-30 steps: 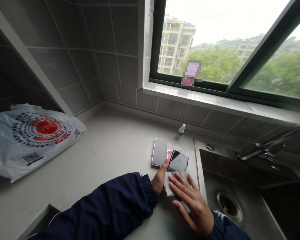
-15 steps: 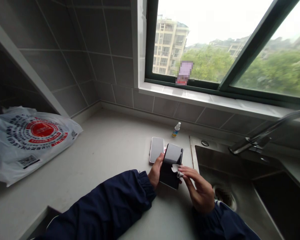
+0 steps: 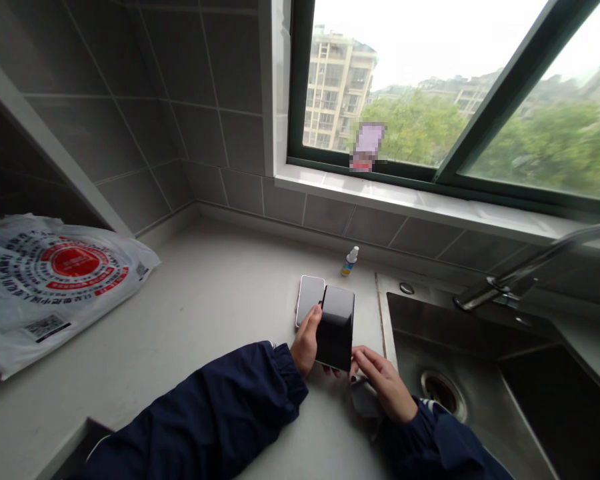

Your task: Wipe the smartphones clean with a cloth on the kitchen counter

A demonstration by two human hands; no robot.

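Observation:
My left hand (image 3: 306, 339) grips a black phone (image 3: 336, 327) by its left edge and holds it tilted up off the pale counter (image 3: 205, 313). My right hand (image 3: 383, 383) is closed on a small grey-white cloth (image 3: 363, 399) just below the phone's lower right corner, fingertips near the phone. A second phone (image 3: 309, 299) with a pale screen lies flat on the counter just behind my left hand.
A small spray bottle (image 3: 350, 261) stands at the back by the wall. A steel sink (image 3: 460, 373) with a tap (image 3: 510, 283) fills the right. A printed white plastic bag (image 3: 55, 280) lies at the far left. A window sill (image 3: 405, 200) runs behind.
The black phone went from lying on the counter under the cloth to being lifted and tilted up in my left hand. My right hand with the cloth slid off the screen to below the phone.

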